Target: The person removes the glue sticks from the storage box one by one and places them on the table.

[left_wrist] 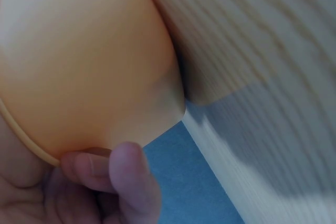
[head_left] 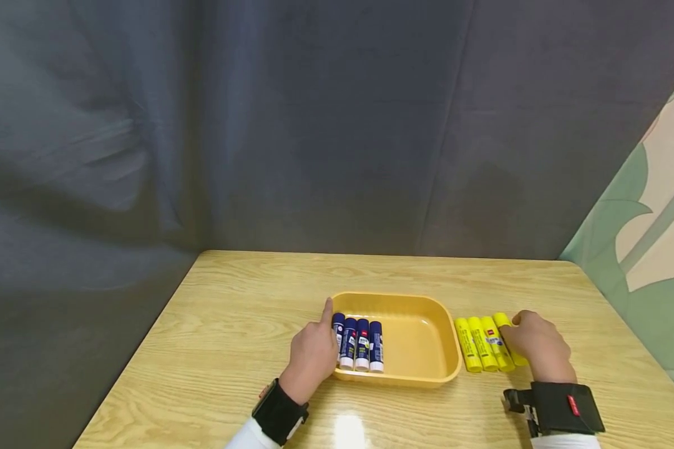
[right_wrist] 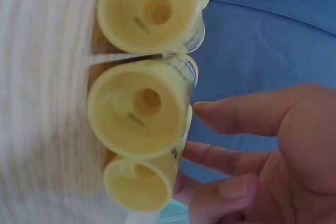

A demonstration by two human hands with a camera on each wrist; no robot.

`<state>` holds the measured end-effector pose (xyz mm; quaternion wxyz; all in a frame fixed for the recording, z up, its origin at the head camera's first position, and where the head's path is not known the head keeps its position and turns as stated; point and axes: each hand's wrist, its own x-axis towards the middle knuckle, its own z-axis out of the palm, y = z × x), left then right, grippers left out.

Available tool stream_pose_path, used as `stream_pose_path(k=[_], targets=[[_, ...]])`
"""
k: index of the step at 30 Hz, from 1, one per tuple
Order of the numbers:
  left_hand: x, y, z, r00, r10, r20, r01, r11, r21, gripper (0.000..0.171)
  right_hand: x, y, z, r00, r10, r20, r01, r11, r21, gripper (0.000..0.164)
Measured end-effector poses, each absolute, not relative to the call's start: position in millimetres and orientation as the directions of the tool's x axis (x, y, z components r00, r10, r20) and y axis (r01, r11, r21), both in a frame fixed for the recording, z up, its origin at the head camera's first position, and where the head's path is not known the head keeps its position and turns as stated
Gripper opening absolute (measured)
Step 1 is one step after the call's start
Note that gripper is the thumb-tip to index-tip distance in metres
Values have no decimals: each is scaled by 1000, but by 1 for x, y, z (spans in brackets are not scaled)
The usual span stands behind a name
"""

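Note:
My left hand (head_left: 313,352) holds the left rim of a yellow plastic tray (head_left: 418,378), its index finger extended along the edge. In the left wrist view, other fingers (left_wrist: 134,174) bend against the outer wall of the tray. Inside, several navy blue glue sticks (head_left: 362,344) with white ends stand side by side at the left. On the table right of the tray, several yellow glue sticks (head_left: 482,343) lie in a row. My right hand (head_left: 539,346) reaches over the rightmost one, partly hiding it. Its fingers are loosely spread beside the sticks in the right wrist view.
The light wood table (head_left: 247,299) extends around the tray on all sides. Behind it hangs a dark grey curtain (head_left: 326,137). A patterned green and cream panel (head_left: 640,243) borders the right side.

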<state>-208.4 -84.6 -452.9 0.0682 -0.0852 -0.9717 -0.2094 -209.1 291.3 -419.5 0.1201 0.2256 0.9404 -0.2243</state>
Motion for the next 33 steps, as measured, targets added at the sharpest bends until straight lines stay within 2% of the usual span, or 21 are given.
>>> stream_pose_path(k=[19,23,27,33], targets=[[-211,-77,-449,-973,163,165,215,897,387,56,-205,299,-413,-856,392,-336,499,796,-343,60],[-211,-76,-447,-975,157,157,206,903,377,57,-203,296,-409,-871,392,-296,482,799,-360,59],[-212,-78,-446,-977,153,146,197,906,375,57,-202,285,-401,-917,357,-177,399,821,-409,52],[-210,-80,-446,-981,148,125,185,901,391,58,-200,256,-394,-975,221,-22,204,853,-479,44]])
